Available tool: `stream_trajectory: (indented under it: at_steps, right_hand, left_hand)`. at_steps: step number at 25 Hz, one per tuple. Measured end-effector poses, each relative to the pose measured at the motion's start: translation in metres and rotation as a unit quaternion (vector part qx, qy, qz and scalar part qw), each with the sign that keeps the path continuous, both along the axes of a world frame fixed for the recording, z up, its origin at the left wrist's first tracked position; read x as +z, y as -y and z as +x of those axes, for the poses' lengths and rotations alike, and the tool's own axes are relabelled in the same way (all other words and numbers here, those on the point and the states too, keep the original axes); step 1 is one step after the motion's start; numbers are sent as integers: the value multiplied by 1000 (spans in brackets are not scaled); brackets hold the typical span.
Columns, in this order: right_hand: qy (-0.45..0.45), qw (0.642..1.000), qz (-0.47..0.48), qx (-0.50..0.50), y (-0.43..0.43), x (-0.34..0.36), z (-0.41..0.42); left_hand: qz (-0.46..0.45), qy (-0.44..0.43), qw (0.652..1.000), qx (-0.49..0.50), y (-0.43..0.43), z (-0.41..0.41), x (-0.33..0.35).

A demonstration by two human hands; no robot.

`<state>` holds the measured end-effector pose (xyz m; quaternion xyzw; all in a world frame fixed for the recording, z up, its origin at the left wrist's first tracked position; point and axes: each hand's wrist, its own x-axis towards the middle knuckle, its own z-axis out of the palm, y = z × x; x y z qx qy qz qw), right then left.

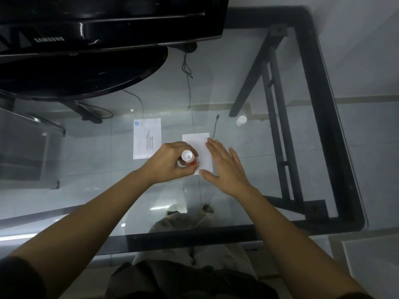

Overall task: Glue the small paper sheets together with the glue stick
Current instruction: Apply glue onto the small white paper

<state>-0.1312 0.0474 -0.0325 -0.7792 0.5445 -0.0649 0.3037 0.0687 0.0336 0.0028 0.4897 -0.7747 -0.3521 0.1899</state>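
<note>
a glass-topped desk [269, 67] with a black metal frame fills the view from above, its clear pane showing the pale tiled floor, dark struts and loose cables beneath it, along with the seated person's legs and shoes. a glossy black samsung monitor [103, 24] on a broad rounded base stands at the far left of the desk. two small white paper sheets lie flat on the glass: a printed sheet [145, 134], rectangular, with a blue round logo at one corner and lines of small text, rests left of centre, and a plainer sheet [196, 142] lies just beside it to the right, apart from it. a small white cap [241, 120], cylindrical, stands alone on the glass farther right, well apart from the sheets. the left hand [170, 160] is curled closed around the glue stick [188, 158], a red-bodied tube with a white round end facing the camera, held upright over the near left part of the plainer sheet; whether its tip touches the paper cannot be told. the right hand [224, 167] is spread open and flat, fingers together and thumb out, pressing on the right edge of that same sheet and gripping nothing.
</note>
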Motion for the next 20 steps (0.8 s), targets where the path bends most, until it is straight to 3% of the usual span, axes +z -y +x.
stream_trajectory:
  at_steps: [8, 14, 20]
  right_hand:
    - [-19, 1000, -7, 5, -1, 0, 0]
    - [-30, 1000, 5, -6, -1, 4, -1]
    - [-44, 999, 15, -10, -1, 4, 2]
  left_hand:
    - [-48, -3, 997, 64, 46, -2, 9]
    - [-21, -7, 1000, -13, 5, -12, 4]
    - [-40, 17, 997, 66, 52, -11, 7]
